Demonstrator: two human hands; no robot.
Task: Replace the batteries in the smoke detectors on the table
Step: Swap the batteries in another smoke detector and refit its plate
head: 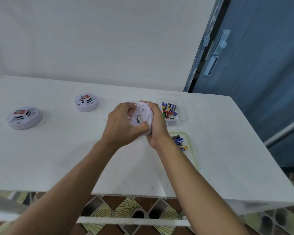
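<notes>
Smoke detector (pixel 141 118), gripped by both hands, left hand (pixel 120 123) and right hand (pixel 157 123), wants a steady right-hand brace while left fingertips (pixel 143 125) work its back.

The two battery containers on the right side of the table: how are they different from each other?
The far container is clear with taller walls and holds a fuller heap of batteries. The near container has a greenish rim, looks shallower, holds fewer batteries, and the right hand partly hides it. Both stand on the white table.

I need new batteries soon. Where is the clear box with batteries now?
In the head view, the clear box sits on the table at the far right, just beyond the right hand.
</notes>
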